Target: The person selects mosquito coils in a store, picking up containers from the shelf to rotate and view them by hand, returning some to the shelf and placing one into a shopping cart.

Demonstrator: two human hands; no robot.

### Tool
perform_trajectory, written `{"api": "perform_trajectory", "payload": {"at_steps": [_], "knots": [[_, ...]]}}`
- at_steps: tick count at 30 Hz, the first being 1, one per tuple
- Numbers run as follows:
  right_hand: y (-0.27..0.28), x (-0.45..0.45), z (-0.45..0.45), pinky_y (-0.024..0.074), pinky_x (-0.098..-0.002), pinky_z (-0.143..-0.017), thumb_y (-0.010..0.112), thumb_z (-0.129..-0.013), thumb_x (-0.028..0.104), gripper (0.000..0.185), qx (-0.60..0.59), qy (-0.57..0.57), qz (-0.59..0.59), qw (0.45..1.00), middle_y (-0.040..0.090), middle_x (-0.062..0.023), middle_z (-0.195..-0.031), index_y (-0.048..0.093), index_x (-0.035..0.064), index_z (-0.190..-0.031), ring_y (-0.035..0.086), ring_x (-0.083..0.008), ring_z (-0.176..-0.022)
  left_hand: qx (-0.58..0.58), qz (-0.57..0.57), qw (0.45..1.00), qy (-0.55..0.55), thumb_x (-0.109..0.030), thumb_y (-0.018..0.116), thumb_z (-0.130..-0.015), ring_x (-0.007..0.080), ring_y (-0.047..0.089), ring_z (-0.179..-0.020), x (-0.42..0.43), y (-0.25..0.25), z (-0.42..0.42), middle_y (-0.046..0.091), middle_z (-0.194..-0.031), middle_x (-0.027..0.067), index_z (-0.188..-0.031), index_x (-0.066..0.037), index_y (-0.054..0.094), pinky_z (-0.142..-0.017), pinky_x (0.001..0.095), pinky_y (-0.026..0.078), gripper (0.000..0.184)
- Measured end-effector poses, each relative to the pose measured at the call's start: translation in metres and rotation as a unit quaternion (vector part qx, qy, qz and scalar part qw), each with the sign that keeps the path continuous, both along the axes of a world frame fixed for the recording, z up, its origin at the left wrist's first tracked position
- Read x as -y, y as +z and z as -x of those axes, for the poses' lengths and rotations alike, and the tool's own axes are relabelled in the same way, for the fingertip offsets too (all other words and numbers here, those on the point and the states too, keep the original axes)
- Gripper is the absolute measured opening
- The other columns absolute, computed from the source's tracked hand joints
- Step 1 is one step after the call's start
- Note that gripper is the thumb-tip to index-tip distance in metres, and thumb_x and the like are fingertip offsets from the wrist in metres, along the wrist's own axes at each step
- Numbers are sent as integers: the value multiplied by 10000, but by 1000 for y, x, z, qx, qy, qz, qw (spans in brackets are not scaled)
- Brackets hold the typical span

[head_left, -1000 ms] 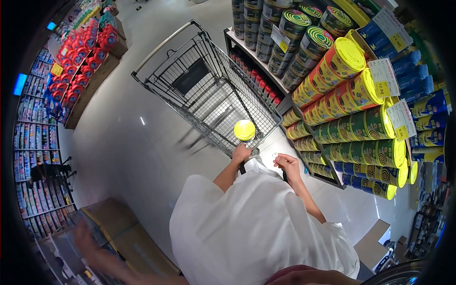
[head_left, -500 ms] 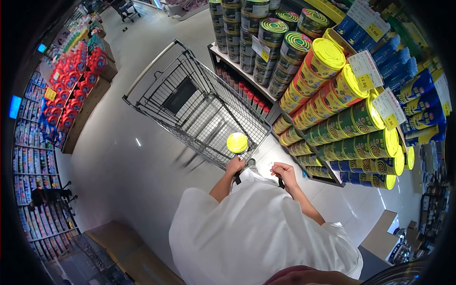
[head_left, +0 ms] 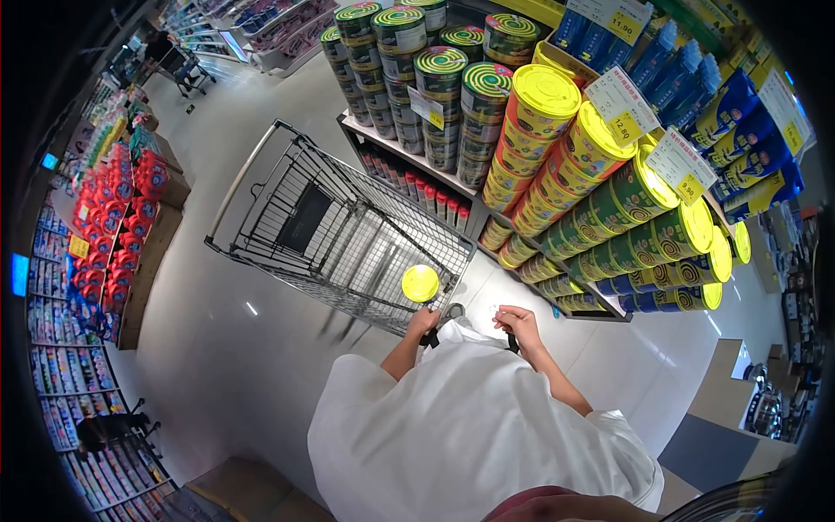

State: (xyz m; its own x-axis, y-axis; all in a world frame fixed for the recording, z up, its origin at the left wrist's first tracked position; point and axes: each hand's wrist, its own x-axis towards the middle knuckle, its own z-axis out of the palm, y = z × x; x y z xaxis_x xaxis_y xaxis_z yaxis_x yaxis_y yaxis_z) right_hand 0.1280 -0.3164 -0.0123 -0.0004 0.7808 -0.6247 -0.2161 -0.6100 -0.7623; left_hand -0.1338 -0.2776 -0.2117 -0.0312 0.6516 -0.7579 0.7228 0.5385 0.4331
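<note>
My left hand (head_left: 424, 323) is closed, low in the middle, at the near side of the shopping cart (head_left: 300, 217). Directly beyond its fingers is a can with a bright yellow lid (head_left: 420, 284), which it appears to grip. The can's body is mostly hidden beneath the lid. My right hand (head_left: 519, 329) is raised in front of the white shirt, with thumb and fingertips pinched together. A tiny pale thing shows at those fingertips, too small to name. Both wrists have something dark about them.
Stacked yellow-lidded cans (head_left: 609, 130) fill the shelf on the right, with price cards (head_left: 622, 100). Dark cans (head_left: 439, 96) stand behind the cart. To the left is a display of red bottles (head_left: 109, 217). A person with a cart (head_left: 178, 65) is far off.
The view has turned, so cart and shelves sit further left. The yellow-lidded can and my left hand have shifted slightly left and down together. My right hand keeps its pinch.
</note>
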Motion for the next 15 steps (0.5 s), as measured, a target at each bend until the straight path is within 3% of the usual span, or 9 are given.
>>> {"api": "perform_trajectory", "payload": {"at_steps": [5, 7, 8, 10, 11, 12, 13, 14, 15], "knots": [[0, 3, -3, 475, -224, -652, 628, -830, 69, 250, 1, -24, 3, 1000, 702, -109, -828, 634, -55, -1047, 648, -123, -686, -11, -17, 999, -33, -454, 537, -769, 364, 597, -1065, -7, -9, 3, 630, -1101, 241, -1077, -44, 671, -931, 414, 456, 530], [2, 3, -5, 479, -227, -654, 628, -831, 72, 252, -2, -21, -5, 1000, 701, -108, -836, 634, -51, -1052, 649, -123, -691, 27, -94, 992, -86, -419, 585, -759, 368, 628, -991, -35, 39, 2, 656, -1019, 236, -1021, -53, 698, -894, 414, 481, 464], [2, 4, -7, 479, -227, -654, 628, -831, 72, 252, -1, -26, -3, 1000, 701, -108, -836, 634, -51, -1052, 649, -123, -691, 62, -160, 983, -69, -371, 632, -760, 323, 670, -879, -60, 45, 1, 686, -905, 202, -949, -49, 714, -813, 377, 516, 382], [2, 5, -8, 480, -229, -659, 626, -834, 77, 250, 4, -30, 0, 1000, 700, -104, -842, 639, -43, -1052, 649, -122, -697, 311, -276, 909, -19, -190, 664, -819, 131, 641, -736, -111, 154, -7, 693, -787, 80, -914, -9, 689, -698, 271, 505, 206], [2, 6, -8, 480, -229, -659, 626, -834, 77, 250, 4, -35, 4, 999, 700, -104, -842, 639, -43, -1052, 649, -122, -697, 326, -286, 901, -31, -146, 667, -838, 94, 615, -740, -128, 252, -16, 677, -808, 38, -954, -3, 672, -681, 251, 496, 185], [3, 7, -8, 479, -228, -659, 627, -835, 80, 247, 0, -32, 2, 999, 700, -101, -841, 640, -42, -1049, 646, -120, -698, 355, -376, 854, -57, -139, 673, -843, 86, 608, -772, -142, 318, -22, 656, -834, 26, -999, -4, 651, -683, 238, 490, 208], [4, 6, -8, 478, -227, -660, 629, -836, 84, 245, -4, -29, -1, 1000, 700, -99, -841, 641, -40, -1046, 642, -117, -699, 397, -382, 832, -69, -88, 651, -852, 75, 582, -867, -136, 408, -25, 634, -949, 18, -1057, -23, 641, -760, 236, 474, 216], [4, 5, -8, 477, -226, -660, 630, -836, 87, 242, -8, -25, -5, 1000, 700, -96, -840, 642, -38, -1043, 639, -115, -700, 437, -465, 764, -99, -93, 649, -851, 100, 592, -873, -136, 458, -26, 627, -956, 40, -1117, -13, 613, -754, 238, 475, 280], [3, 4, -9, 477, -224, -664, 630, -836, 89, 250, -1, -8, -4, 1000, 699, -99, -845, 637, -42, -1049, 637, -115, -697, 490, -539, 676, -115, -238, 657, -850, 161, 612, -886, -129, 505, -32, 626, -978, 90, -1183, 34, 557, -758, 256, 488, 441]]}}
